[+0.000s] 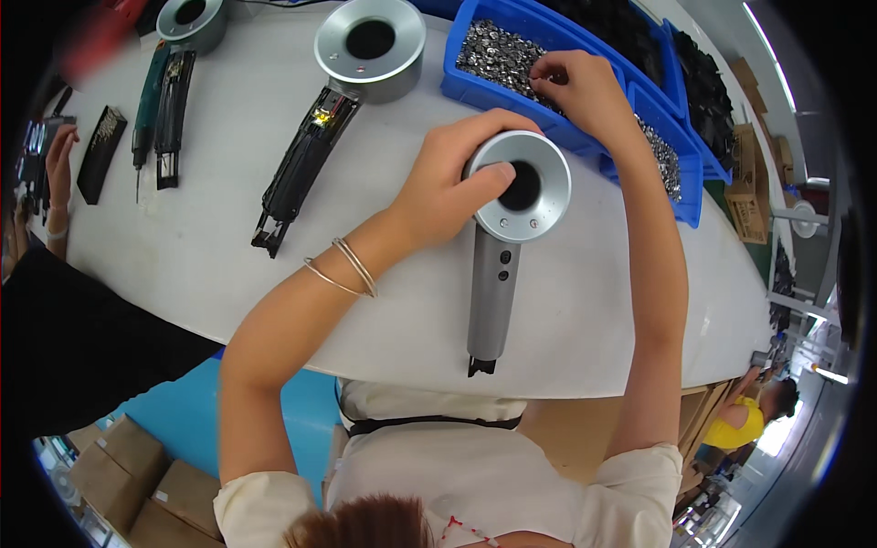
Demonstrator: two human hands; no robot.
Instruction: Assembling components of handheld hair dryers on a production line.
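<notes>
Protruding handle end: nearest you, a black end piece (481, 366) sticks out of the bottom of the gray dryer (494, 292).
Gray dryer: it is at the middle of your desk (384, 320), its ring facing up and its handle pointing toward you, with two dark buttons (504, 266) on the handle.
Dryer progress: the handle cover and buttons look to be done; the uncovered end piece seems to be what is left. You cannot tell from here whether anything inside is unfinished.
Left hand: your left hand (457, 183) grips the dryer's head from the left, thumb over the ring's edge.
Right hand: your right hand (585, 91) is at the front blue bin (480, 91), fingers curled by the small metal pieces (493, 53); you cannot tell whether they pinch one.
Second bin: to the right of that one, another blue bin (687, 212) holds more metal pieces.
Open dryer: left of your left hand, an open dryer (306, 160) shows its black inner handle and a lit spot, so it looks less far along.
Far left: another uncovered dryer (172, 119) lies just beside a green screwdriver (149, 105), with a black shell (100, 155) near them.
Beyond: a co-worker's hand (60, 164) is at the desk's left edge.
</notes>
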